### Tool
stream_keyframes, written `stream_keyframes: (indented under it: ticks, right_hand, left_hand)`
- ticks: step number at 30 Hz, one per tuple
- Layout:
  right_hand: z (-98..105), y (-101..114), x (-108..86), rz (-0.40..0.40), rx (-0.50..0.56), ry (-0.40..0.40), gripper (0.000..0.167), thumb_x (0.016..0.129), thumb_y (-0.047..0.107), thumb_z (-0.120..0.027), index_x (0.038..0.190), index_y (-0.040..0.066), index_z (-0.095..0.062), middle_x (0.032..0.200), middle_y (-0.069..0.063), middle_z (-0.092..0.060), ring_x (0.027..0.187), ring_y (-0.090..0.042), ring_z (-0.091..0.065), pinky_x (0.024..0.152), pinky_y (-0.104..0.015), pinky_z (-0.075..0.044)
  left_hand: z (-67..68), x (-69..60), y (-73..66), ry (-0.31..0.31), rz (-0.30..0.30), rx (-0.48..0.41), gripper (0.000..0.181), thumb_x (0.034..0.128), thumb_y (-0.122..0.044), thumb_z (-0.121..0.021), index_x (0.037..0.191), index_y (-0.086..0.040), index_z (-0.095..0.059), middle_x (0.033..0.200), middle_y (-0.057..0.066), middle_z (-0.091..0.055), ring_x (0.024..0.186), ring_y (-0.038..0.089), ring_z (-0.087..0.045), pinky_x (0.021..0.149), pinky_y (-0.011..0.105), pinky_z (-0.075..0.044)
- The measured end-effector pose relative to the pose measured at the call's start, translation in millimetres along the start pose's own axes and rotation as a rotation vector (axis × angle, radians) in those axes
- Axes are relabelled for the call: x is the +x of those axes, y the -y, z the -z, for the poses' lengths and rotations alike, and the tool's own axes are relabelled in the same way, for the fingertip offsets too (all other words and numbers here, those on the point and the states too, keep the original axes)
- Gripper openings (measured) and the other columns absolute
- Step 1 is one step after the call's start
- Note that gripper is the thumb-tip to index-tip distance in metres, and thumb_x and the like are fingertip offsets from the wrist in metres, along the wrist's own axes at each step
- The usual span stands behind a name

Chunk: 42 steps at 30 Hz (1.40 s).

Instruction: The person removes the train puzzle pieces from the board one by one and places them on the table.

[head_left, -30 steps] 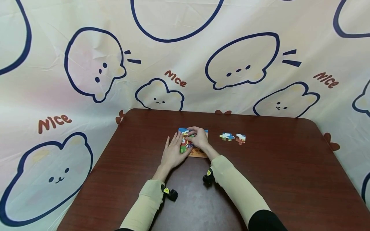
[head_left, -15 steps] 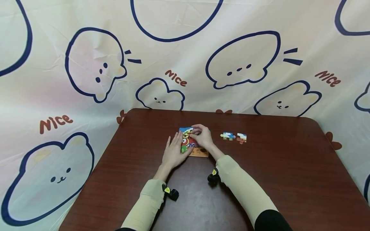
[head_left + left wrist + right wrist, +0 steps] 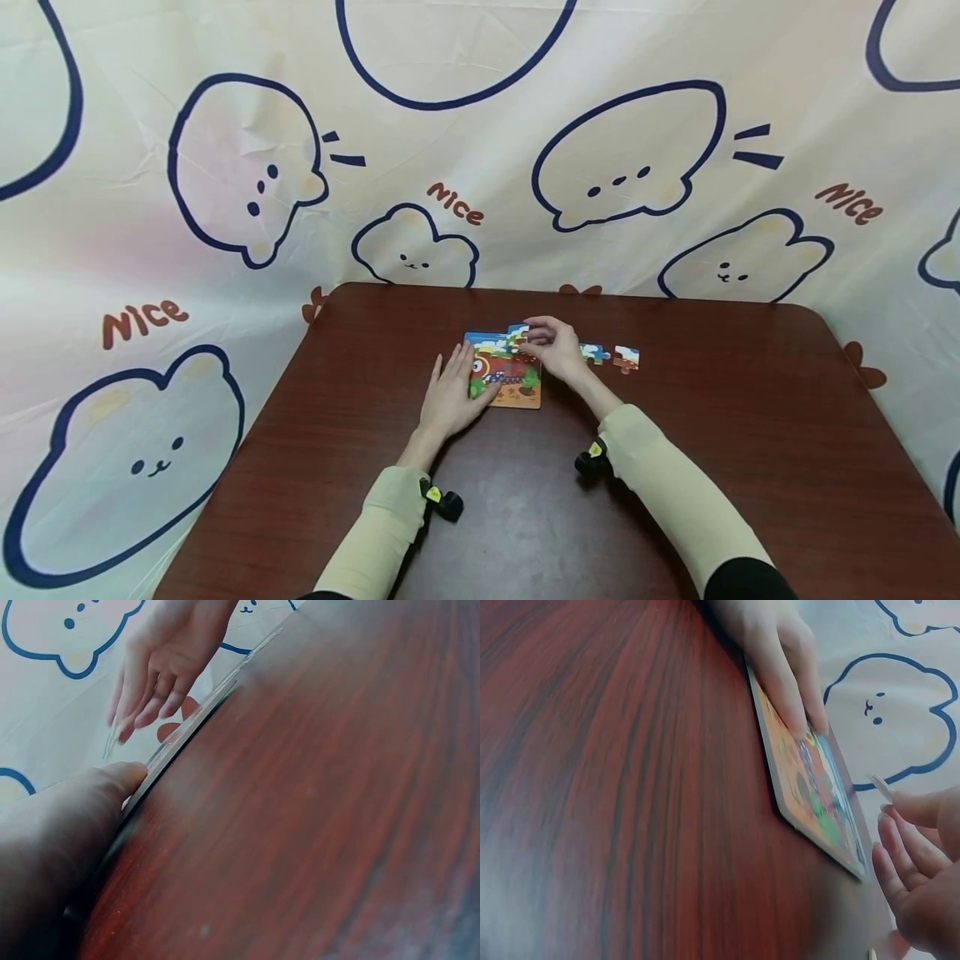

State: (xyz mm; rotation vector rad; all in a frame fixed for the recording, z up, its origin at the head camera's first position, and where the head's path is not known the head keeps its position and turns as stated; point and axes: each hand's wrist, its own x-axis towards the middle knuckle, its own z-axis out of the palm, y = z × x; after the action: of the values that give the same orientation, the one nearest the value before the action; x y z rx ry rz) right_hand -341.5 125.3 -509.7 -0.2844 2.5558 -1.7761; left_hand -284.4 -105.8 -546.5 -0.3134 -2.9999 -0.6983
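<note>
A jigsaw puzzle (image 3: 516, 392) with a bright cartoon picture lies in its flat board on the brown table. My left hand (image 3: 450, 396) rests on the puzzle's left side, fingers straight and thumb along the near edge. Above the puzzle's upper right part, my right hand (image 3: 558, 348) pinches a blue-and-white puzzle piece (image 3: 516, 336) between thumb and fingers. The right wrist view shows that piece (image 3: 881, 786) nearly edge-on, raised clear of the puzzle board (image 3: 817, 795). The right hand's other fingers are bent loosely.
Two loose puzzle pieces lie to the right of the board: a blue one (image 3: 595, 354), partly behind the right hand, and a blue-and-brown one (image 3: 626, 358). A printed cloth (image 3: 510, 150) hangs behind the table (image 3: 720, 433).
My right hand has moved right from over the puzzle, with the pinched piece now showing at its fingertips. More of the puzzle's right side is uncovered. The left hand stays in place.
</note>
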Motion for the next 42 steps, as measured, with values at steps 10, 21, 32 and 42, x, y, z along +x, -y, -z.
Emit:
stream_keyframes:
  ticks: [10,21,32,42]
  right_hand:
    - [33,-10,-10.3,0.009,-0.005,-0.002,0.043,0.101,0.001,-0.076,0.144,-0.001,-0.068,0.127,-0.029,-0.078,0.113,-0.041,-0.075,0.093,-0.030,-0.064]
    - [50,-22,-17.3,0.026,-0.123,-0.037,0.041,0.101,0.000,-0.076,0.142,-0.001,-0.069,0.132,-0.028,-0.074,0.118,-0.042,-0.073,0.102,-0.051,-0.062]
    - [59,-27,-22.3,0.034,-0.201,-0.026,0.044,0.100,0.002,-0.078,0.143,-0.003,-0.068,0.145,-0.030,-0.067,0.135,-0.048,-0.065,0.114,-0.064,-0.055]
    - [66,-39,-19.3,0.060,-0.255,0.015,0.045,0.100,0.007,-0.080,0.143,-0.004,-0.069,0.158,-0.028,-0.058,0.150,-0.050,-0.052,0.124,-0.067,-0.044]
  left_hand:
    - [1.0,-1.2,-1.6,0.005,-0.007,-0.005,0.097,0.1051,-0.067,-0.059,0.175,-0.008,-0.027,0.184,0.010,-0.026,0.174,0.027,-0.020,0.143,0.055,-0.007]
    - [1.3,-3.0,-1.3,-0.005,-0.008,-0.007,0.096,0.1049,-0.065,-0.060,0.175,-0.007,-0.029,0.183,0.011,-0.027,0.173,0.028,-0.022,0.143,0.056,-0.007]
    - [1.1,-2.5,-1.7,-0.003,-0.006,-0.016,0.097,0.1044,-0.067,-0.060,0.174,-0.007,-0.030,0.183,0.010,-0.028,0.173,0.027,-0.022,0.143,0.055,-0.007]
    - [1.7,-2.1,-0.9,-0.004,-0.009,-0.016,0.097,0.1039,-0.067,-0.060,0.174,-0.006,-0.030,0.183,0.011,-0.029,0.173,0.028,-0.022,0.143,0.056,-0.008]
